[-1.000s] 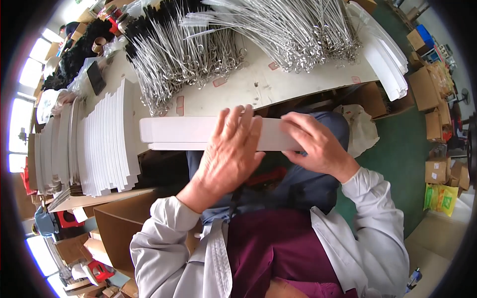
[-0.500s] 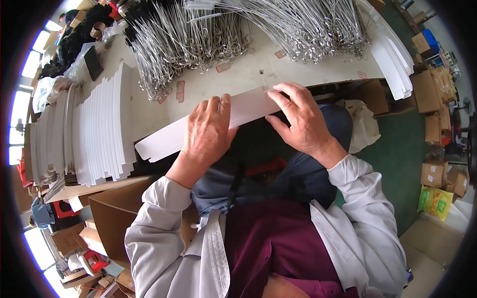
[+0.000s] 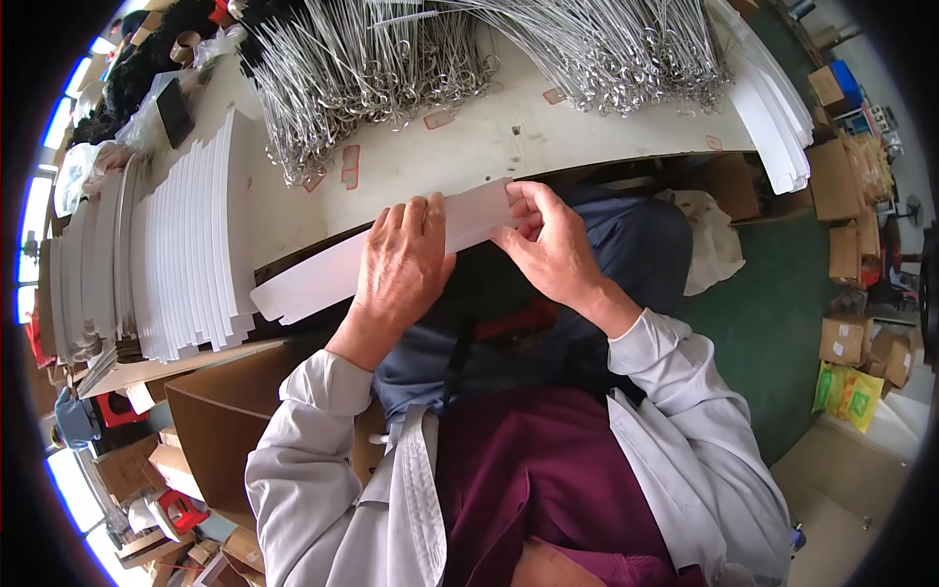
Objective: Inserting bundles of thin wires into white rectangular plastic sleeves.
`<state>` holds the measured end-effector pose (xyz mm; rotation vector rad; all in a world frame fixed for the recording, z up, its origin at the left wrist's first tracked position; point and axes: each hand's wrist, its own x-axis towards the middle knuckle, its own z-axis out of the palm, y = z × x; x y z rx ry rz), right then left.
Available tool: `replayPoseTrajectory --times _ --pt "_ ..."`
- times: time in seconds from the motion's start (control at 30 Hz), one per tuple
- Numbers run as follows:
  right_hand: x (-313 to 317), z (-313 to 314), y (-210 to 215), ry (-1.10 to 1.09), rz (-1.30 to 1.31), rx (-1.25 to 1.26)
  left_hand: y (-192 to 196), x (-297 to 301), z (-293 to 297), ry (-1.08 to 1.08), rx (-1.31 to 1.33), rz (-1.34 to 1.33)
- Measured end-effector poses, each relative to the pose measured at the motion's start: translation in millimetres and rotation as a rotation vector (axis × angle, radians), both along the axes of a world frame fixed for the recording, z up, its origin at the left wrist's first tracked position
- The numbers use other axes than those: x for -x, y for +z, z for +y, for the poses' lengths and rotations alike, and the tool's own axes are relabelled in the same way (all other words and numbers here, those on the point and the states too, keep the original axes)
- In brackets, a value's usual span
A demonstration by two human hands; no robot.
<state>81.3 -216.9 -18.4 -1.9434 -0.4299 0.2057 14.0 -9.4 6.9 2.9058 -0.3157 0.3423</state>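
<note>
A long, narrow white paper carton lies aslant in front of me, at the near edge of the table. Across its middle goes my left hand, its fingers over the top and its thumb at the near side. My right hand pinches the carton's right end, with the thumb below and curled fingers at the end flap. Part of that end is hidden behind the fingers.
Thin metal rods with looped ends lie in a left pile and a right pile on the white table. Rows of white cartons stand at the left, more cartons at the right. An open cardboard box sits below left.
My right hand has moved left and closed on the carton's right end, where its fingers were spread before. The carton has shifted slightly left; my left hand stays on it.
</note>
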Motion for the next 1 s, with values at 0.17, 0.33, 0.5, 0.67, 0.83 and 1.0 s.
replayPoseTrajectory --times 0.17,0.33,0.5,0.67,0.83,1.0 --pt "-5 0 2 0.073 0.035 -0.065 -1 1 3 -0.005 0.025 -0.030" --pt "-13 -1 17 0.145 0.290 -0.192 -1 2 5 0.002 0.063 -0.029" --pt "-18 1 34 0.161 0.448 -0.245 -1 2 8 -0.011 0.060 -0.109" --pt "-37 -5 39 0.295 0.570 -0.140 2 1 6 -0.029 0.044 -0.126" --pt "-44 -5 50 0.240 0.783 -0.207 1 1 8 -0.035 0.044 -0.114" --pt "-50 -12 46 0.290 1.032 -0.342 0 -1 8 -0.064 0.073 -0.107"
